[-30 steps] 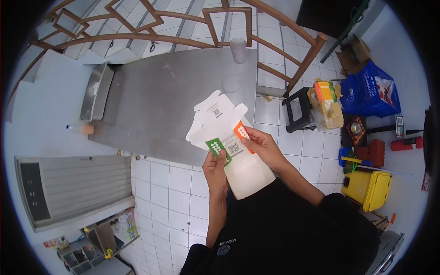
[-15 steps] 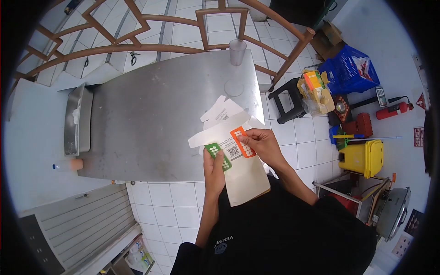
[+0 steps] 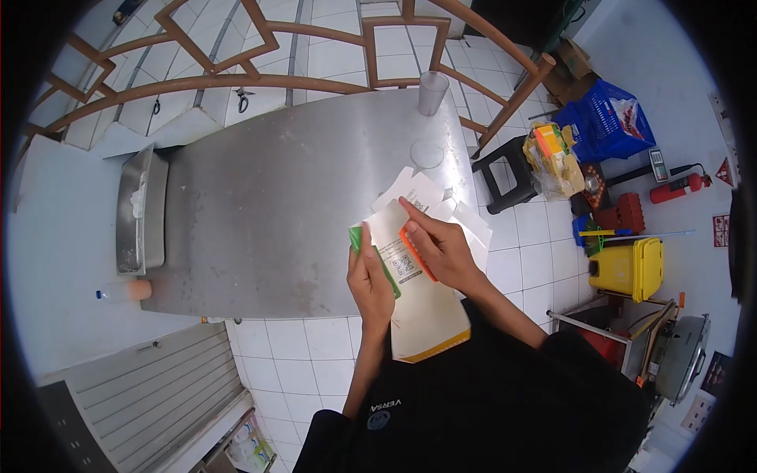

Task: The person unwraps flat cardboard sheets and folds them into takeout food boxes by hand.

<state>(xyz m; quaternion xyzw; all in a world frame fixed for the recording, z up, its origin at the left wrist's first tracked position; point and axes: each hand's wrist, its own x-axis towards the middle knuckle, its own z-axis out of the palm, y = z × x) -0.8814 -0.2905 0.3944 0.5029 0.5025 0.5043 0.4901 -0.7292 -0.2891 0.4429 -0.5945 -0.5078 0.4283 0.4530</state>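
Observation:
A folding paper carton (image 3: pixel 426 323) is held up between both hands, its pale inner face toward me. A printed QR code shows in its middle, between a green side panel (image 3: pixel 386 268) and an orange side panel (image 3: pixel 413 251). My left hand (image 3: pixel 369 284) grips the green side, thumb on the panel. On the orange side, my right hand (image 3: pixel 443 246) is closed with its fingers near the top flap. Both side panels stand up at an angle, and the carton's lower edge shows a yellow strip. Behind it, more white card pieces (image 3: pixel 471 225) lie on the metal table (image 3: pixel 268 213).
A clear plastic cup (image 3: pixel 432 93) stands at the table's far right corner. To the left are a steel tray (image 3: pixel 142 209) and a bottle (image 3: pixel 126 291). A black stool (image 3: pixel 505 173), blue basket (image 3: pixel 603 126) and yellow bin (image 3: pixel 631 268) are on the right.
The carton's green and orange side panels have turned up from lying nearly flat. Its top flap has folded inward, and my right hand has shifted to the upper edge.

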